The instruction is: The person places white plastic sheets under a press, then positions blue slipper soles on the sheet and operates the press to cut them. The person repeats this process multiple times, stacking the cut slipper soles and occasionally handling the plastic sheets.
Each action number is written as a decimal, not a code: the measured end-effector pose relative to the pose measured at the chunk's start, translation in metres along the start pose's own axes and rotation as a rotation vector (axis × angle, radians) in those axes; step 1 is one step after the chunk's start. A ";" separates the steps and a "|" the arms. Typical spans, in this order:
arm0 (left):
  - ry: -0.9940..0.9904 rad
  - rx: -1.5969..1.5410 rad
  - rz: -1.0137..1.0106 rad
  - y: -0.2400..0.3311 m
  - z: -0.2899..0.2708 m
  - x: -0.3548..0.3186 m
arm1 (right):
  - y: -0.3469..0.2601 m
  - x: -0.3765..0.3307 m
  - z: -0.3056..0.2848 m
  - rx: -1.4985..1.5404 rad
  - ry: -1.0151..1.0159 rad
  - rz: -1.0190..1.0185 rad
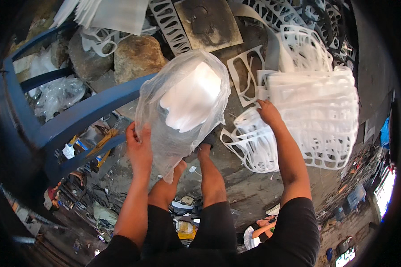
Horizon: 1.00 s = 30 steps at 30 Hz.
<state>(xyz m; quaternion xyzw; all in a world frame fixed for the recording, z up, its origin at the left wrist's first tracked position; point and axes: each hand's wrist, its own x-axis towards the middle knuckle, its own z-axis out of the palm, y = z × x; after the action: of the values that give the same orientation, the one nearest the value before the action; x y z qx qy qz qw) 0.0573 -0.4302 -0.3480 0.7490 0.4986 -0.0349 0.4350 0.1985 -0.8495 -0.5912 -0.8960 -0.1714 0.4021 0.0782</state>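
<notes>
A clear plastic bag (158, 147) stands in front of me, holding a stack of white shaped pieces (194, 98) with scalloped ends. My left hand (139, 144) is closed on the bag's near left edge, thumb and fingers pinching the film. To the right, a thick pile of white cut-out sheets (314, 95) full of holes lies folded over. My right hand (269, 112) reaches to the pile's left edge, its fingers curled on a white sheet there. Below that hand sits a loose roll of white cut-out sheet (256, 147).
A blue metal frame (91, 107) runs along the left, close to my left hand. Behind the bag lie a large stone (138, 58), a stained board (208, 24) and white sheets (120, 15). More cut-out scraps (305, 46) are heaped at the far right. Another person (254, 233) is at the lower right.
</notes>
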 end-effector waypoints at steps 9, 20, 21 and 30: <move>0.071 0.231 0.207 0.026 -0.012 0.012 | -0.226 -0.045 -0.188 0.738 0.328 -0.045; 0.026 0.083 0.369 0.029 -0.080 -0.034 | -0.260 -0.129 -0.187 0.668 0.599 -0.069; -0.027 0.077 0.389 0.042 -0.099 -0.051 | -0.263 -0.145 -0.191 0.655 0.585 -0.067; -0.130 -0.101 0.615 0.137 -0.247 -0.172 | -0.340 -0.298 -0.235 0.777 0.356 -0.088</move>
<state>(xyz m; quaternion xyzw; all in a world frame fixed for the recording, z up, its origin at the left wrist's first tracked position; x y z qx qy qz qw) -0.0166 -0.4003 -0.0272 0.8384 0.2210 0.0753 0.4925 0.1074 -0.6440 -0.1338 -0.8471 -0.0292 0.2723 0.4555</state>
